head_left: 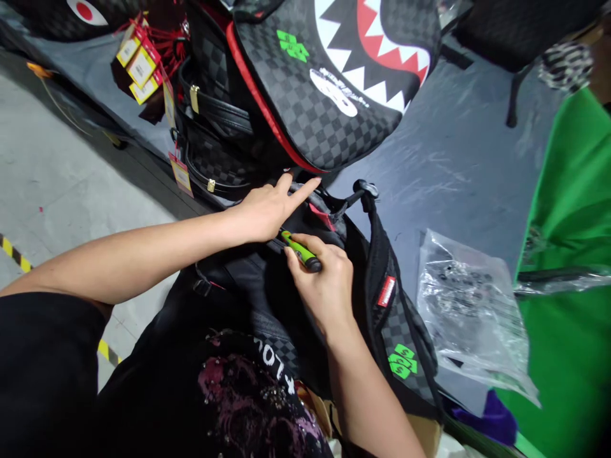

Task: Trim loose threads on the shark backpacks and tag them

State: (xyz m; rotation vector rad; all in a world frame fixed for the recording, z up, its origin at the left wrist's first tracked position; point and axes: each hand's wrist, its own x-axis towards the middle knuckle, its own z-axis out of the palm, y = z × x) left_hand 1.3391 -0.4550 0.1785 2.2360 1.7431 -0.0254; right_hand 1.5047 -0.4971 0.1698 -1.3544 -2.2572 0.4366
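Note:
A dark checkered backpack (pixel 410 331) lies at the table's near edge, with a green patch and a strap bearing a red label. My left hand (pixel 270 207) rests on its upper part, fingers spread, holding nothing visible. Just below it, my right hand (pixel 327 273) is wrapped round a green tool with a black end (pixel 303 251). The tool's tip points up and left at the black fabric beside my left hand and is partly hidden. Beyond both hands sits another checkered bag (pixel 334 133) with a shark-mouth print and red piping.
Red-stringed yellow tags (pixel 142 67) hang by bags at the upper left. A clear plastic bag (pixel 470 305) lies on the grey table (pixel 429 172). Green cloth (pixel 568 337) covers the right side, and purple cloth (pixel 491 420) is at the lower right.

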